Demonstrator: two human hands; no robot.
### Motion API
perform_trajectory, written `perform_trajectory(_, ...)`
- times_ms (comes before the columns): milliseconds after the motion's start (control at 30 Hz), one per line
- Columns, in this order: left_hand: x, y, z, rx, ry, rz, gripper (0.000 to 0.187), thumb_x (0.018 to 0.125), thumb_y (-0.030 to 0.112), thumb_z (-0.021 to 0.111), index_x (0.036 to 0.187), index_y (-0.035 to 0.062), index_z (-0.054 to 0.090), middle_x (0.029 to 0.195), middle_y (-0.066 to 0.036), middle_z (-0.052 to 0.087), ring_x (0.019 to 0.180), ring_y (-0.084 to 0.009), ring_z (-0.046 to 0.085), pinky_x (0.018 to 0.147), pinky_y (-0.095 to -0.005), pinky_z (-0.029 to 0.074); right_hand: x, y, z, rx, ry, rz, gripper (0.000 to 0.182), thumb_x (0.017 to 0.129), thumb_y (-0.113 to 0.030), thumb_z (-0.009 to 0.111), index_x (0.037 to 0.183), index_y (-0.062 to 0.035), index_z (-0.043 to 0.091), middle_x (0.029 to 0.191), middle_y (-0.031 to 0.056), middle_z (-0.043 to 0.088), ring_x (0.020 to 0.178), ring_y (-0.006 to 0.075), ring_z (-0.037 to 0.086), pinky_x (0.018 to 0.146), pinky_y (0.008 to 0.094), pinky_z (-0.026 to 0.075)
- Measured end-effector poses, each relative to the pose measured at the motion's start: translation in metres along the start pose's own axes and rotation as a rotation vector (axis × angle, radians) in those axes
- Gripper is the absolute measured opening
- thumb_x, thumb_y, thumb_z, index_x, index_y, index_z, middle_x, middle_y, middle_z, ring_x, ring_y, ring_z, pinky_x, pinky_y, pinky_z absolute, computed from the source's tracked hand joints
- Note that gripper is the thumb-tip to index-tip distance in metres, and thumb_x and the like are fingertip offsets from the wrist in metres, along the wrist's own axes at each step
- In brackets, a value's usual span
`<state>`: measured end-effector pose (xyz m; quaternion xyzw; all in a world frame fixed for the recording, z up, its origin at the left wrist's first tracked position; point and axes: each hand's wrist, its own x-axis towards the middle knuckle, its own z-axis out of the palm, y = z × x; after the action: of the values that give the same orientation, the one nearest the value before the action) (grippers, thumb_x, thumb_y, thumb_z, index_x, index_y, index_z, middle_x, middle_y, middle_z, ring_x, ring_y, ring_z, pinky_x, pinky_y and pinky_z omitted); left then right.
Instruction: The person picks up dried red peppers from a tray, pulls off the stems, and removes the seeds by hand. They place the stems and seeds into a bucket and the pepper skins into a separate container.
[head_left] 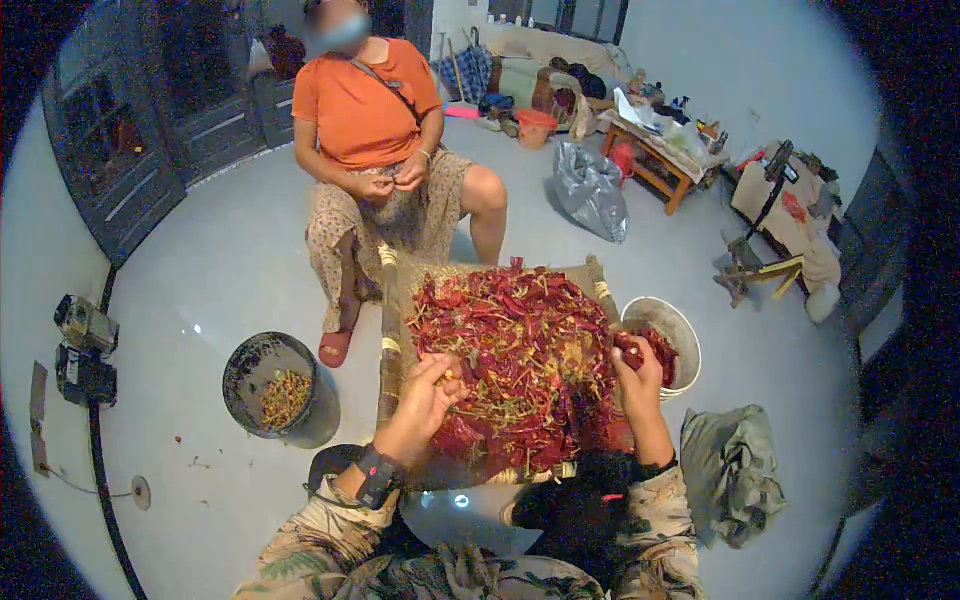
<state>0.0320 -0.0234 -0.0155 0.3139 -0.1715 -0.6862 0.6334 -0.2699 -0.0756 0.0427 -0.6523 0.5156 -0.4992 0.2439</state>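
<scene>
1. One round black plastic bucket (320, 422) stands on the pale grey floor (165, 360), with loose yellowish-brown stem-like bits (286, 398) inside. A stray foot or knock could tip it and scatter them.
2. Farther back sits another person in an orange short-sleeved shirt (365, 110), hands (394, 182) close together above the lap; what they hold is too small to tell. A reddish sandal (336, 348) rests near the tray's left side, so a shifted leg might jolt the frame.
3. The shallow woven tray with a pole frame (391, 312) lies in front of the wearer. The heap of dried red chili pods (510, 345), mixed with pale stems, covers most of it; brushing the heap too hard could push pods over the edge.
4. The left hand (425, 395) is above the heap's left part, thumb and fingers drawn together. I cannot tell whether its grip has a stem or nothing; brittle pods could crack if it pinches roughly.
5. The right hand (642, 380), at the heap's right edge, appears to have its grip closed on a dark red chili pod (630, 355). Loosened early, it could drop the pod on the floor.
6. The round white plastic bucket (690, 372), just beyond, contains more red pods; a bumping wrist could upset it.
</scene>
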Motion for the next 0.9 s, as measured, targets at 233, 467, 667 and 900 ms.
perform_trajectory(233, 0.003, -0.005, -0.001, -0.013, 0.036, -0.019, 0.009, 0.091, 0.018, 0.051, 0.091, 0.0098, 0.055, 0.073, 0.001, 0.052, 0.059, -0.0097, 0.048, 0.059, -0.0287, 0.048, -0.010, -0.002, -0.014, -0.228, 0.033, -0.028, 0.020, 0.083, -0.012, 0.061, 0.102, -0.0033, 0.057, 0.086, 0.0089, 0.061, 0.081, 0.0139, 0.058, 0.074, 0.0272, 0.046)
perform_trajectory(467, 0.017, -0.019, -0.029, -0.032, 0.021, -0.028, 0.009, 0.085, 0.018, 0.058, 0.090, 0.0113, 0.055, 0.083, -0.002, 0.059, 0.072, -0.0161, 0.060, 0.064, -0.0342, 0.054, 0.051, 0.072, -0.071, -0.390, 0.202, -0.135, 0.033, 0.083, -0.013, 0.060, 0.114, -0.0027, 0.053, 0.107, 0.0158, 0.062, 0.100, 0.0257, 0.060, 0.085, 0.0345, 0.046)
perform_trajectory(667, 0.015, -0.011, -0.017, 0.035, 0.043, -0.066, 0.006, 0.086, 0.015, 0.056, 0.091, 0.0114, 0.055, 0.075, 0.001, 0.053, 0.060, -0.0096, 0.049, 0.059, -0.0265, 0.044, 0.076, 0.166, -0.138, -0.674, 0.427, 0.152, 0.059, 0.077, -0.032, 0.068, 0.122, 0.0012, 0.048, 0.111, 0.0231, 0.058, 0.104, 0.0314, 0.057, 0.088, 0.0377, 0.045)
perform_trajectory(900, 0.009, -0.010, -0.010, 0.070, 0.060, -0.081, 0.005, 0.089, 0.015, 0.053, 0.089, 0.0107, 0.054, 0.074, 0.002, 0.051, 0.059, -0.0080, 0.045, 0.057, -0.0251, 0.041, 0.047, 0.141, -0.084, -0.128, 0.207, 0.265, 0.035, 0.080, -0.019, 0.065, 0.106, 0.0030, 0.060, 0.094, 0.0143, 0.064, 0.085, 0.0207, 0.061, 0.078, 0.0306, 0.048)
